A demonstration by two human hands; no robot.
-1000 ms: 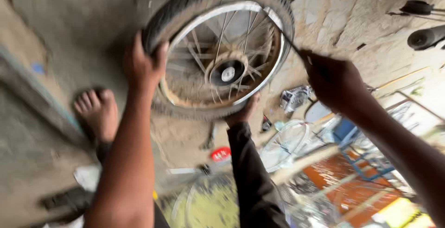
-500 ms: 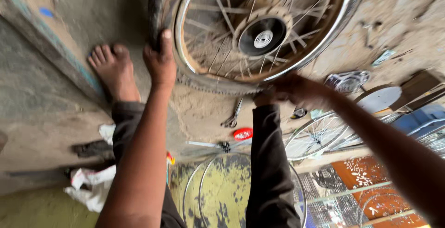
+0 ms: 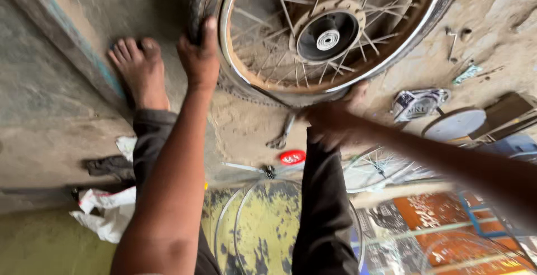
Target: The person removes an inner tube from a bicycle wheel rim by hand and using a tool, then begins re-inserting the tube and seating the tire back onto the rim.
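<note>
A spoked wheel with a chrome rim [image 3: 391,57] and a black tyre [image 3: 246,87] stands on the dusty concrete floor, its hub [image 3: 327,35] facing me. My left hand [image 3: 198,57] grips the tyre at the wheel's left side. My right hand [image 3: 330,121] is blurred at the wheel's lower edge, closed on the tyre or rim there. My bare left foot [image 3: 137,71] rests on the floor left of the wheel; my other leg in dark trousers [image 3: 321,196] reaches under the wheel.
A spanner [image 3: 282,135] and a red round lid [image 3: 292,157] lie on the floor below the wheel. Bare bicycle rims [image 3: 369,171], a yellow worn board [image 3: 268,224], white rags [image 3: 106,210] and small metal parts [image 3: 419,102] lie around.
The view has tilted down and the wheel sits higher and closer in the frame. My right hand came from the wheel's right side down to its lower edge. My left hand stays on the tyre.
</note>
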